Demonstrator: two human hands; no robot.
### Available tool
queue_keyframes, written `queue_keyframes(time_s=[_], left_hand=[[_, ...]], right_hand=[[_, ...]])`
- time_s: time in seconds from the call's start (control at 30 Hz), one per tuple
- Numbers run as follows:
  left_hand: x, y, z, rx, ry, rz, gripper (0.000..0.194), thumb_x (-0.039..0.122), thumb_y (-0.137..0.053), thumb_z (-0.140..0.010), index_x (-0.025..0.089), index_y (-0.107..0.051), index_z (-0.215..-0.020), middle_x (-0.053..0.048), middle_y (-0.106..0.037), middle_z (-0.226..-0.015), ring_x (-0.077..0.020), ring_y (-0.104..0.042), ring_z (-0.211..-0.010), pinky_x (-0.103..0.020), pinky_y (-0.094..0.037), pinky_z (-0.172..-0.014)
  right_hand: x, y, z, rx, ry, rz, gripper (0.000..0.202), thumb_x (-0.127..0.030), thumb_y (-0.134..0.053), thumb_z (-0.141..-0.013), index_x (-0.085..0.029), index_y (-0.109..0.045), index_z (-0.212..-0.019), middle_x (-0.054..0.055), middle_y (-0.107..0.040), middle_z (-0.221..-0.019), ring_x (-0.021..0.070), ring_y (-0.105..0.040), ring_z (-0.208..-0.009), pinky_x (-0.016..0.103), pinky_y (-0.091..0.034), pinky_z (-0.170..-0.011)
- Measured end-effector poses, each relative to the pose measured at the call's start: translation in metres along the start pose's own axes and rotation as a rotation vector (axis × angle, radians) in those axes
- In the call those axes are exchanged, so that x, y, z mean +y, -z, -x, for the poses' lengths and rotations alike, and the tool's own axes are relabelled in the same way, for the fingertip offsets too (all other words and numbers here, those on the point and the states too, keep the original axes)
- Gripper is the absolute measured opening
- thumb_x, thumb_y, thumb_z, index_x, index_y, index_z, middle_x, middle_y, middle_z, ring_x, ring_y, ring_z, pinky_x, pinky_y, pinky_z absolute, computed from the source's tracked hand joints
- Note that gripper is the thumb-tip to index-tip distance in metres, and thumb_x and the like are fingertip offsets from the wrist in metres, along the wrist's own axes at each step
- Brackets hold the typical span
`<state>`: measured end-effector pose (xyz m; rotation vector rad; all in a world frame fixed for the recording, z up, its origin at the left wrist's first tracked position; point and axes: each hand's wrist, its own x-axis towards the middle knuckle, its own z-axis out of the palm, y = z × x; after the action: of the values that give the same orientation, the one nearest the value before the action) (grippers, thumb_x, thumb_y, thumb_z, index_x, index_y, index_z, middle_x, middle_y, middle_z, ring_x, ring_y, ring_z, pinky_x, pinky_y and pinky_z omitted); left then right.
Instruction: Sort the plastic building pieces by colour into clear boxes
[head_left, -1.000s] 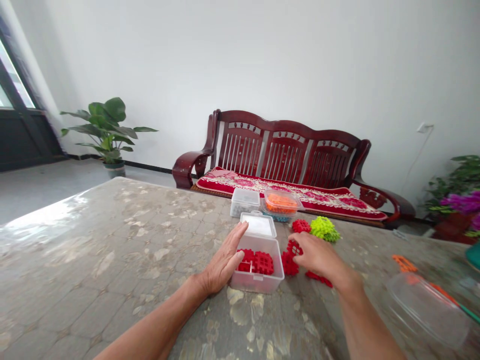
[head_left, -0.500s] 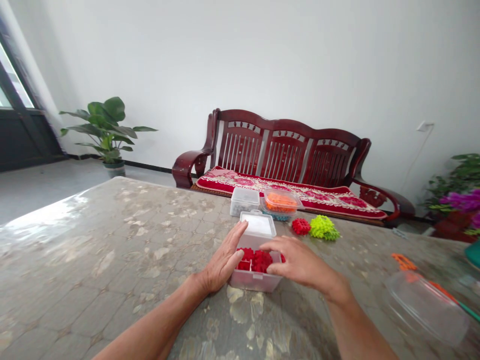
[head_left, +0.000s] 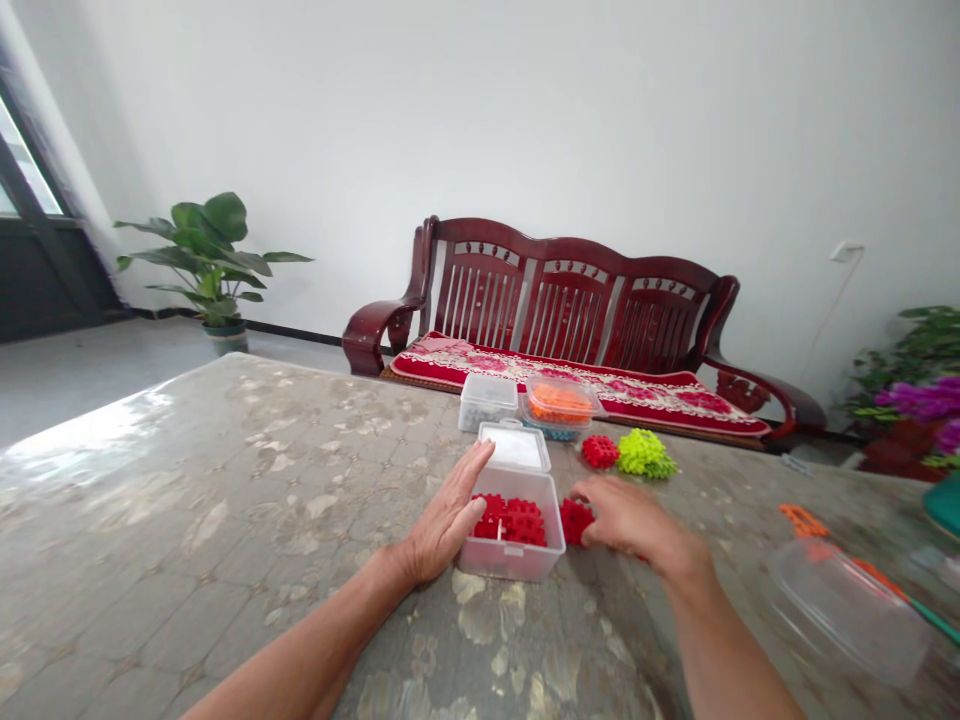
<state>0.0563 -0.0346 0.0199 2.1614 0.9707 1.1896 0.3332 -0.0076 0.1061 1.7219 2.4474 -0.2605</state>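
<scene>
A clear plastic box [head_left: 517,565] with its lid tipped back stands on the table, red toothed pieces [head_left: 517,520] inside it. My left hand [head_left: 450,515] rests against the box's left side, thumb and fingers apart over its rim. Just right of the box, my right hand [head_left: 626,515] has its fingers curled around red pieces [head_left: 574,521] that lie on the table. Part of these pieces is hidden by the fingers.
Behind the box are a lidded tub of grey pieces [head_left: 487,403] and a tub of orange pieces [head_left: 561,402]. A red cluster [head_left: 600,451] and a lime-green cluster [head_left: 646,454] sit right of them. A clear lid [head_left: 851,610] and orange pieces [head_left: 802,520] lie at the right.
My right hand has moved from above the box to the red pieces at its right. The pieces inside the box are more exposed. My left hand stays in place.
</scene>
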Motion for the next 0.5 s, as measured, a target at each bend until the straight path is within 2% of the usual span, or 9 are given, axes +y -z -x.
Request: queue_keyframes(time_s=[0.1, 0.17, 0.37, 0.5], left_hand=[[0.001, 0.0, 0.0, -0.005, -0.002, 0.0, 0.059, 0.045, -0.025, -0.104, 0.024, -0.013, -0.158, -0.004, -0.012, -0.166, -0.0286, -0.013, -0.152, -0.046, -0.01, -0.126], [0.001, 0.0, 0.0, -0.009, 0.0, -0.002, 0.059, 0.045, -0.025, -0.104, 0.025, -0.013, -0.158, -0.003, -0.012, -0.167, -0.0283, -0.012, -0.152, -0.046, -0.01, -0.126], [-0.001, 0.0, 0.0, -0.016, 0.008, -0.003, 0.059, 0.045, -0.025, -0.104, 0.024, -0.013, -0.158, -0.004, -0.012, -0.167, -0.0277, -0.011, -0.152, -0.045, -0.009, -0.126], [-0.001, 0.0, 0.0, -0.02, 0.003, 0.002, 0.059, 0.044, -0.025, -0.104, 0.024, -0.013, -0.158, -0.004, -0.011, -0.167, -0.0269, -0.01, -0.152, -0.045, -0.009, -0.126]], right_hand=[[-0.008, -0.007, -0.003, -0.038, 0.004, 0.069, 0.045, -0.027, -0.074, -0.061, -0.022, -0.066, -0.105, 0.008, -0.068, -0.107, 0.0295, -0.061, -0.103, 0.033, -0.041, -0.077], [-0.012, -0.012, -0.006, -0.046, -0.005, 0.09, 0.046, -0.024, -0.075, -0.06, -0.021, -0.065, -0.104, 0.009, -0.066, -0.109, 0.0303, -0.06, -0.105, 0.033, -0.041, -0.076], [-0.012, -0.023, -0.011, -0.038, -0.022, 0.089, 0.039, -0.021, -0.065, -0.073, -0.02, -0.064, -0.111, 0.013, -0.064, -0.116, 0.0309, -0.058, -0.111, 0.036, -0.04, -0.081], [-0.011, -0.022, -0.01, -0.023, -0.004, 0.047, 0.044, -0.025, -0.068, -0.072, -0.02, -0.064, -0.115, 0.012, -0.064, -0.117, 0.0302, -0.057, -0.112, 0.035, -0.04, -0.084]])
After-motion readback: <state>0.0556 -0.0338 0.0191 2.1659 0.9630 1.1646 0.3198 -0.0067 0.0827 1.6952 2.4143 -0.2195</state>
